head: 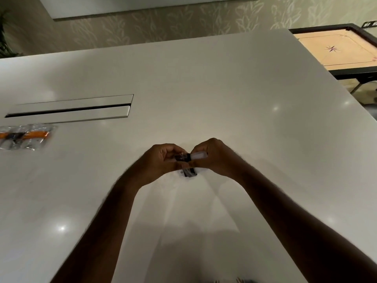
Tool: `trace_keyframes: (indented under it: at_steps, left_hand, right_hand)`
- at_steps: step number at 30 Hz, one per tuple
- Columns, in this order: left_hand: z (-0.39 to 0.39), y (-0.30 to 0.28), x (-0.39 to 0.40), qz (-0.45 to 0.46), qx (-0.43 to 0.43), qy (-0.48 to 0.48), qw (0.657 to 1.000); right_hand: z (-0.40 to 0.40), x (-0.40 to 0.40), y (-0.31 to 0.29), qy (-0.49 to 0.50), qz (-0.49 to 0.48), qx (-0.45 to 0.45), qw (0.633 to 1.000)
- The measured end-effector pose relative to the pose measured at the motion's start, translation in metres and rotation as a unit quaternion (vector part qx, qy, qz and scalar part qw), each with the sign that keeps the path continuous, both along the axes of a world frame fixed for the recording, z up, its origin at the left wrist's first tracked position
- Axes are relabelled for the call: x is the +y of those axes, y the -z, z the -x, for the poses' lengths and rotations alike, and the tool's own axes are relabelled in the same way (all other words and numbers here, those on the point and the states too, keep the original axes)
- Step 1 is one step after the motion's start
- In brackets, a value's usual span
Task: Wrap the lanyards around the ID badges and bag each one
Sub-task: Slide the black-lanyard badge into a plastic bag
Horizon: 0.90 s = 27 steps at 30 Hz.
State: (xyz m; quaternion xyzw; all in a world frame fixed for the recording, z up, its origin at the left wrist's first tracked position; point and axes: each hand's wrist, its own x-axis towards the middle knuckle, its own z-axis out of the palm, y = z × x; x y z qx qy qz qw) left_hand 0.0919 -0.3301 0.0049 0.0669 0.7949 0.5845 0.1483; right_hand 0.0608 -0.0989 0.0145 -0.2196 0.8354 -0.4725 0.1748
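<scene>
White tabletop (pixel 204 82) under my two-handed grip: left hand (pixel 161 162) and right hand (pixel 214 158) pinch the lanyard-wrapped badge (pixel 186 160); I'd keep turns tight before bagging.

Glossy white table (pixel 224 94) with a slotted hatch (pixel 69 108) — leaf-patterned wall (pixel 163 23), carrom board (pixel 336 50) beyond.

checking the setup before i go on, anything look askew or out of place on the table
Nothing stands out. Both hands, left and right, hold a white badge with a black lanyard above the white table; clear bags with orange lanyards lie flat at the left edge.
</scene>
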Motion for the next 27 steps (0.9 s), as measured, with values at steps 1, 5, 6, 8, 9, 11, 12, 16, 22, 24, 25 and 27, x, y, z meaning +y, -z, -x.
trace_keyframes:
  at_steps: [1,5,6,8,9,11,12,16,22,24,25,27]
  left_hand:
    - [0.001,-0.001,0.001,0.014,0.004,-0.004,1.000]
    - [0.004,0.000,0.005,0.042,0.025,-0.043,0.998]
    - [0.003,0.001,0.006,0.042,0.023,-0.042,0.998]
    - [0.000,0.001,0.006,0.039,0.012,-0.027,0.999]
    - [-0.001,0.002,0.007,0.038,0.008,-0.020,0.999]
    - [-0.003,0.002,0.008,0.035,0.005,-0.017,0.999]
    - [-0.003,0.002,0.009,0.029,0.006,-0.019,0.999]
    - [-0.002,0.000,0.011,-0.011,0.025,-0.068,0.997]
    - [-0.003,0.001,0.015,-0.086,0.028,-0.183,0.979]
    - [-0.004,0.002,0.018,-0.102,0.022,-0.204,0.973]
    - [-0.005,0.003,0.020,-0.104,0.019,-0.205,0.973]
    - [-0.004,0.004,0.024,-0.099,0.014,-0.206,0.973]
  right_hand:
    - [0.001,0.000,0.000,-0.003,0.006,-0.005,1.000]
    - [0.004,-0.001,0.001,-0.054,-0.027,0.016,0.998]
    - [0.004,-0.001,0.002,-0.077,-0.040,0.022,0.996]
    - [0.005,0.002,0.003,-0.113,-0.065,0.008,0.991]
    - [0.005,0.002,0.004,-0.122,-0.084,-0.002,0.989]
    - [0.005,0.002,0.008,-0.114,-0.131,-0.005,0.985]
    - [0.005,0.001,0.010,-0.104,-0.140,0.003,0.985]
    - [0.006,-0.004,0.010,-0.061,-0.057,0.043,0.996]
    - [0.012,0.008,0.010,0.068,0.170,-0.044,0.982]
    - [0.013,0.012,0.010,0.099,0.192,-0.032,0.976]
    - [0.012,0.013,0.010,0.100,0.182,-0.019,0.978]
    - [0.010,0.014,0.008,0.093,0.147,0.005,0.985]
